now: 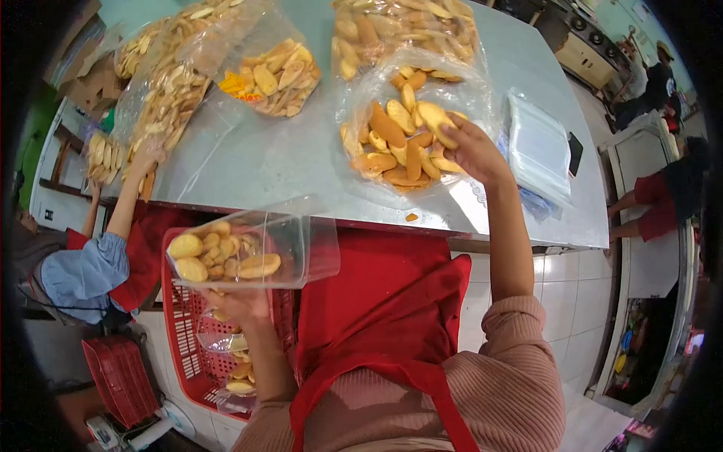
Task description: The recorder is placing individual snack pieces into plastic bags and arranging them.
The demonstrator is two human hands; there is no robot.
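My left hand (240, 304) supports a clear plastic bag (294, 248) from below, over a red basket. Oval yellow-brown baked slices (206, 248) lie inside the bag, which is tilted on its side with its mouth towards the right. At the table, my right hand (477, 148) grips a pale yellow oval slice (434, 117) above a large open plastic bag (356, 101). Many more golden and brown slices (387, 124) fill that open bag. A small broken crumb (412, 217) rests near the table's front edge.
Filled bags of slices (406, 28) stand across the metal table (271, 164). A stack of flat plastic bags (539, 147) and a phone (575, 153) lie right. The red basket (189, 344) holds packed bags. At left, another person's hand (151, 151) touches a long bag.
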